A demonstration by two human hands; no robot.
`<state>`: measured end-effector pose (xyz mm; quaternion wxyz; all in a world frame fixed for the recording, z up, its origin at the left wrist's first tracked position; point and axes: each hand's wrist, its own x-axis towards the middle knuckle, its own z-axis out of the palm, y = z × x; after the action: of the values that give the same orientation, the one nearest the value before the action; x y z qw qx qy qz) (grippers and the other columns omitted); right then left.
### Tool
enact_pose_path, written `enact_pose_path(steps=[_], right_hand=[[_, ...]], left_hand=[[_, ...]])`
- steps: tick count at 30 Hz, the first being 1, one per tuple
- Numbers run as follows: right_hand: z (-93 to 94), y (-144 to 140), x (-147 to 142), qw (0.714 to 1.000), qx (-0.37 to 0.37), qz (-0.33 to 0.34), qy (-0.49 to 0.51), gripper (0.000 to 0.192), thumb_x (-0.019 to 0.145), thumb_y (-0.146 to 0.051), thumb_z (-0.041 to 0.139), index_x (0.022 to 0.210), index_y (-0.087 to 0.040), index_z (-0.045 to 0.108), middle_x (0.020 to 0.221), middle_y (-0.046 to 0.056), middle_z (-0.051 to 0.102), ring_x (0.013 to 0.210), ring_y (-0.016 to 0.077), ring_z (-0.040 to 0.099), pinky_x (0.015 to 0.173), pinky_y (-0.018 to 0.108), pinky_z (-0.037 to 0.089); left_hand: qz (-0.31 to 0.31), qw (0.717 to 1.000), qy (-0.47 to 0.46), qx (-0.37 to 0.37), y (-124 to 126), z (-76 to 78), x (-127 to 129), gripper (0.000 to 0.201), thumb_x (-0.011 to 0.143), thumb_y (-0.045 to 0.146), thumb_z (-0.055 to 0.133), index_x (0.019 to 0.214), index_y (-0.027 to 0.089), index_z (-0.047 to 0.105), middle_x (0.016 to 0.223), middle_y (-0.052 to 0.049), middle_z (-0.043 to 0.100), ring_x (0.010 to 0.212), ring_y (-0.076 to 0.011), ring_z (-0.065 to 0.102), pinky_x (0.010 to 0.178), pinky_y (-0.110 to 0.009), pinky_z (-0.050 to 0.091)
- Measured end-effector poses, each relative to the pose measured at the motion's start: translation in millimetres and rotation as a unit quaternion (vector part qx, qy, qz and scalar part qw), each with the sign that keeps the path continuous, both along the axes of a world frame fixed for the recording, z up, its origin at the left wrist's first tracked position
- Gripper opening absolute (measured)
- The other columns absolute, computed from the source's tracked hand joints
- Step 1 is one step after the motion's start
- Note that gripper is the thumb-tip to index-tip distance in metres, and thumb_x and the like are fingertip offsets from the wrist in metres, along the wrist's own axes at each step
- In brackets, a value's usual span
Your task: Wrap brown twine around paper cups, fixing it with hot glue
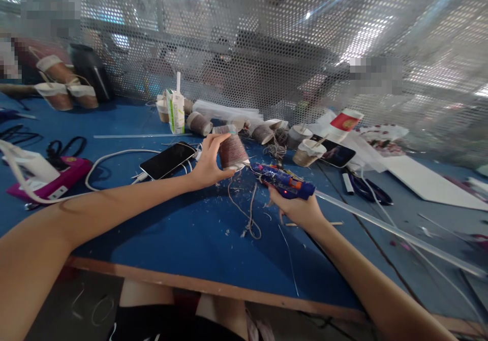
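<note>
Twine-wrapped cup (232, 150) held tilted above blue surface (171, 229), left hand (208, 165) closed around its side. Twine appears to cover most of visible wall; loose twine tail (249, 214) hangs below cup onto surface, so wrapping looks unfinished. Right hand (299, 210) closed on glue gun (284, 181), nozzle touching cup's lower edge. Behind cup: several wrapped cups (200, 124) lying finished, plain cup (308, 153) to right. Phone (168, 160) left of cup.
</note>
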<state>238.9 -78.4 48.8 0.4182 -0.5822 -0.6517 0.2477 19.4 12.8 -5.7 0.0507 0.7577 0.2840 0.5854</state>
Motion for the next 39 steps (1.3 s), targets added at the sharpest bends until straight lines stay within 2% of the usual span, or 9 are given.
enact_pose_path(steps=[7, 17, 25, 28, 30, 32, 35, 37, 39], right_hand=[[8.5, -1.4, -2.1, 1.000, 0.016, 0.002, 0.013, 0.018, 0.063, -0.029, 0.063, 0.056, -0.024, 0.047, 0.039, -0.004, 0.051, 0.028, 0.0114, 0.043, 0.027, 0.025, 0.035], [13.3, -0.2, 0.6, 0.999, -0.030, -0.041, 0.005, 0.020, 0.062, -0.029, 0.061, 0.050, -0.023, 0.046, 0.034, -0.005, 0.046, 0.027, 0.0110, 0.041, 0.029, 0.025, 0.036], [4.2, 12.3, 14.2, 0.993, -0.071, -0.037, -0.089, 0.023, 0.071, -0.037, 0.059, 0.056, -0.024, 0.046, 0.039, -0.004, 0.047, 0.028, 0.0134, 0.043, 0.032, 0.029, 0.038], [6.0, 21.9, 29.7, 0.976, 0.012, 0.021, -0.217, 0.030, 0.076, -0.049, 0.058, 0.063, -0.024, 0.047, 0.054, 0.002, 0.058, 0.042, 0.0174, 0.054, 0.044, 0.032, 0.045], [10.1, 28.8, 43.6, 0.936, 0.094, 0.065, -0.334, 0.036, 0.074, -0.056, 0.062, 0.067, -0.024, 0.046, 0.068, 0.006, 0.062, 0.060, 0.0222, 0.062, 0.055, 0.034, 0.048], [15.1, 35.3, 58.2, 0.900, 0.110, 0.070, -0.416, 0.044, 0.070, -0.064, 0.066, 0.074, -0.024, 0.047, 0.079, 0.007, 0.062, 0.069, 0.0255, 0.063, 0.059, 0.035, 0.048], [21.7, 44.0, 76.8, 0.886, 0.114, 0.064, -0.445, 0.059, 0.060, -0.071, 0.073, 0.086, -0.023, 0.051, 0.093, 0.009, 0.061, 0.082, 0.0297, 0.064, 0.066, 0.040, 0.051], [25.1, 47.8, 84.2, 0.885, 0.156, 0.073, -0.433, 0.066, 0.053, -0.071, 0.078, 0.089, -0.023, 0.052, 0.098, 0.010, 0.059, 0.095, 0.0337, 0.061, 0.079, 0.046, 0.051], [27.4, 48.4, 85.8, 0.883, 0.202, 0.090, -0.414, 0.065, 0.053, -0.070, 0.080, 0.089, -0.023, 0.051, 0.101, 0.011, 0.058, 0.102, 0.0354, 0.058, 0.090, 0.051, 0.047]], left_hand=[[-0.009, 1.000, -0.008, 0.005, 1.3, -0.1, -0.7, 0.079, 0.069, 0.034, 0.077, 0.136, 0.024, 0.038, 0.125, -0.011, 0.044, 0.120, -0.0310, 0.048, 0.103, -0.052, 0.049], [-0.012, 1.000, -0.020, 0.015, 1.3, -0.1, -0.6, 0.078, 0.072, 0.041, 0.077, 0.137, 0.024, 0.038, 0.125, -0.011, 0.043, 0.120, -0.0301, 0.048, 0.103, -0.051, 0.049], [-0.052, 0.998, -0.038, 0.008, -1.3, 1.1, -1.8, 0.078, 0.073, 0.045, 0.076, 0.138, 0.024, 0.038, 0.127, -0.011, 0.042, 0.123, -0.0301, 0.047, 0.106, -0.052, 0.048], [-0.062, 0.997, -0.047, 0.017, -0.5, 0.9, -2.2, 0.079, 0.074, 0.048, 0.075, 0.139, 0.025, 0.036, 0.128, -0.011, 0.041, 0.124, -0.0299, 0.046, 0.106, -0.051, 0.047], [-0.067, 0.996, -0.048, 0.023, -0.2, 1.1, -2.4, 0.080, 0.075, 0.050, 0.074, 0.140, 0.025, 0.035, 0.129, -0.011, 0.040, 0.125, -0.0301, 0.045, 0.106, -0.051, 0.047], [-0.072, 0.996, -0.046, 0.026, -0.3, 1.3, -2.5, 0.080, 0.076, 0.051, 0.074, 0.140, 0.026, 0.034, 0.131, -0.011, 0.040, 0.126, -0.0306, 0.045, 0.107, -0.052, 0.046], [-0.075, 0.996, -0.045, 0.017, -0.6, 0.9, -2.1, 0.079, 0.076, 0.052, 0.073, 0.140, 0.026, 0.033, 0.131, -0.011, 0.040, 0.127, -0.0310, 0.044, 0.108, -0.052, 0.045], [-0.078, 0.996, -0.050, 0.006, -0.3, -0.1, -1.5, 0.080, 0.076, 0.053, 0.072, 0.140, 0.027, 0.033, 0.130, -0.012, 0.040, 0.126, -0.0311, 0.045, 0.106, -0.052, 0.047], [-0.079, 0.995, -0.056, -0.007, 0.2, -1.2, -0.9, 0.081, 0.075, 0.053, 0.073, 0.140, 0.027, 0.031, 0.130, -0.012, 0.039, 0.124, -0.0313, 0.046, 0.102, -0.051, 0.050]])
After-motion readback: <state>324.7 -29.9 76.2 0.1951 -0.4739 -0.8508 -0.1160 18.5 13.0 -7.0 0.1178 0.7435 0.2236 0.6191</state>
